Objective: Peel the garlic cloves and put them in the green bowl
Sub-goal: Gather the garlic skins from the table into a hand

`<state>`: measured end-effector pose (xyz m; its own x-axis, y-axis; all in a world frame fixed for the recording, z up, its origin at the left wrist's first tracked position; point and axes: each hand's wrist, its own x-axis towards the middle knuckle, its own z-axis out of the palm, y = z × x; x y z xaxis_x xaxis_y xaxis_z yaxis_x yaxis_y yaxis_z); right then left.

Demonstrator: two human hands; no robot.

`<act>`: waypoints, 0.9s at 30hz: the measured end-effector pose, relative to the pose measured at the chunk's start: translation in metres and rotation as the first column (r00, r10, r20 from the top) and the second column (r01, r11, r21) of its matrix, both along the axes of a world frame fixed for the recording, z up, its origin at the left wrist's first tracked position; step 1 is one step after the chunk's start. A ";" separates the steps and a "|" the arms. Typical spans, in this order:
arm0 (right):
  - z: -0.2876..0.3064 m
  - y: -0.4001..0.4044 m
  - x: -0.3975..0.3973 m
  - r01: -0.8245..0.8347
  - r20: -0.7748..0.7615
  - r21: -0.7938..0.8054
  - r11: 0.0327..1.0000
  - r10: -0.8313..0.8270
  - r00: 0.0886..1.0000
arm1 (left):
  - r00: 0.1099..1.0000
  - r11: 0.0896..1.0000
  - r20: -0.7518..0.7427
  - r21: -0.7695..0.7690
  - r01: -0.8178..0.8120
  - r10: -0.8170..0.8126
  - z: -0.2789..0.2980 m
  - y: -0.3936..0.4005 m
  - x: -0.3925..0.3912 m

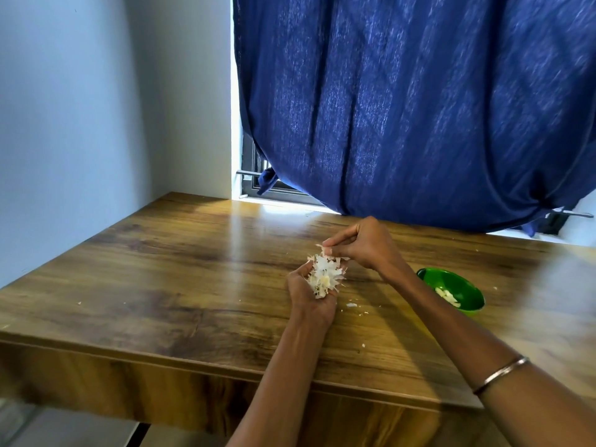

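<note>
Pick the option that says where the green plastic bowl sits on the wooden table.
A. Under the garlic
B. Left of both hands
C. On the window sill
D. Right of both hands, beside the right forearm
D: the green plastic bowl, holding peeled cloves, sits right of the right hand.

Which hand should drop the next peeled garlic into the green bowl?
Probably the right hand: the green bowl sits beside its wrist, and its fingers already pinch at the garlic. The left hand is busy holding the bunch.
</note>
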<state>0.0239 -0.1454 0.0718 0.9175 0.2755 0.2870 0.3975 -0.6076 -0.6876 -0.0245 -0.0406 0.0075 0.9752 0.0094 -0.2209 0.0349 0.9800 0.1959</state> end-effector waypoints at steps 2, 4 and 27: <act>0.001 -0.003 0.001 0.002 0.012 -0.021 1.000 -0.002 1.000 | 1.000 1.000 0.010 0.007 0.014 -0.014 0.000 -0.002 0.000; 0.001 -0.004 0.003 -0.002 0.018 -0.045 0.999 0.003 1.000 | 1.000 0.999 0.023 0.027 0.020 -0.020 0.000 -0.002 0.000; 0.013 0.000 0.005 -0.081 -0.048 -0.073 0.994 0.078 0.996 | 1.000 0.999 -0.011 -0.033 0.003 -0.003 0.001 0.002 0.003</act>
